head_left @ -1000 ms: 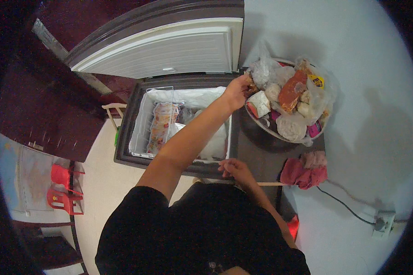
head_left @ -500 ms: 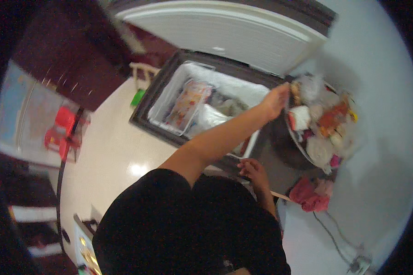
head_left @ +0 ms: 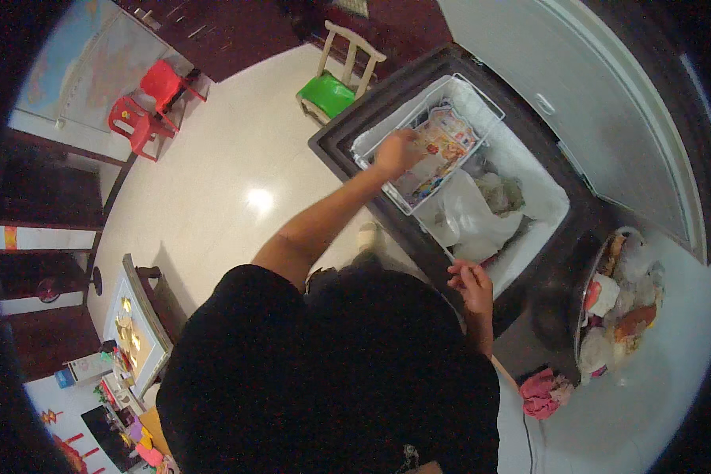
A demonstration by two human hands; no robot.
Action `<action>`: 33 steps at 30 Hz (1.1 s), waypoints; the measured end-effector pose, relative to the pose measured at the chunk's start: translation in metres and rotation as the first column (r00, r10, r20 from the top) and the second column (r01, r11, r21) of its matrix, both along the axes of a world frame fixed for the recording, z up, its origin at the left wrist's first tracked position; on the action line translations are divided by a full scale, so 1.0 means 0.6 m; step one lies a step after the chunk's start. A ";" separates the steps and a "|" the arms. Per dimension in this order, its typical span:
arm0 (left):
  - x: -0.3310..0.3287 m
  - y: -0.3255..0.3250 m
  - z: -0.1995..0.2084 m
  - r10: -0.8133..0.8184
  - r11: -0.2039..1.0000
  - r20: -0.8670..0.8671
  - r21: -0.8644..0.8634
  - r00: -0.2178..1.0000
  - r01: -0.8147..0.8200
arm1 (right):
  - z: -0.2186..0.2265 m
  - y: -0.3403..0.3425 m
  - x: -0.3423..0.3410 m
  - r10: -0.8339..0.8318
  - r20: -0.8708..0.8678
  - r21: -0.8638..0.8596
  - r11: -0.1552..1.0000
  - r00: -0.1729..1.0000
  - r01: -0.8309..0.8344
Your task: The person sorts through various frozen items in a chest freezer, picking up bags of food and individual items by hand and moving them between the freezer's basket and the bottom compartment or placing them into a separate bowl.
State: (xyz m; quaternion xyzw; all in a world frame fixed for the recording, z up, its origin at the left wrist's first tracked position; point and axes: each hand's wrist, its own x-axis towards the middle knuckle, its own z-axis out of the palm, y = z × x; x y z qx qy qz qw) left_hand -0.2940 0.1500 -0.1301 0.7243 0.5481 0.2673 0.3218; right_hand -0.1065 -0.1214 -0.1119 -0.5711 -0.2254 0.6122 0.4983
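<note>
My left hand (head_left: 399,152) is over the near left part of a white wire basket (head_left: 407,207), which hangs in an open chest freezer (head_left: 341,130). Its fingers are blurred and partly hidden, so any hold does not show. Inside the basket lie colourful printed food packages (head_left: 442,144). Next to it, down in the freezer, sit a white plastic bag (head_left: 470,217) and a clear bag of something greenish (head_left: 502,192). At the freezer's front edge, my right hand (head_left: 472,283) has curled fingers beside a thin white piece I cannot make out.
On the freezer's dark right end stands a round basin (head_left: 581,316) heaped with bagged food. A pink cloth (head_left: 541,393) lies near it. The raised lid (head_left: 608,103) leans behind. A green-seated chair (head_left: 328,93) stands left of the freezer, red chairs (head_left: 162,85) farther off.
My left hand has gone from the basin's rim over to the wire basket. My view has turned, with the freezer now farther right. The right hand stays by the freezer's front edge.
</note>
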 end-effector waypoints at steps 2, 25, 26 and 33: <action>-0.094 0.055 -0.045 0.025 0.995 -0.106 0.101 0.994 -0.014 | -0.014 0.038 -0.016 0.079 0.103 -0.027 0.997 0.992 -0.077; -0.106 0.159 -0.090 -0.461 0.883 -0.676 -0.285 0.575 0.373 | -0.251 0.292 -0.043 0.227 0.874 -0.174 0.972 0.429 -0.160; -0.106 0.158 -0.084 -0.481 0.872 -0.668 -0.293 0.568 0.393 | -0.256 0.292 -0.040 0.248 0.870 -0.191 0.966 0.426 -0.173; -0.112 0.165 -0.078 -0.511 0.848 -0.644 -0.270 0.570 0.455 | -0.279 0.291 -0.060 0.200 0.749 -0.235 0.972 0.632 -0.030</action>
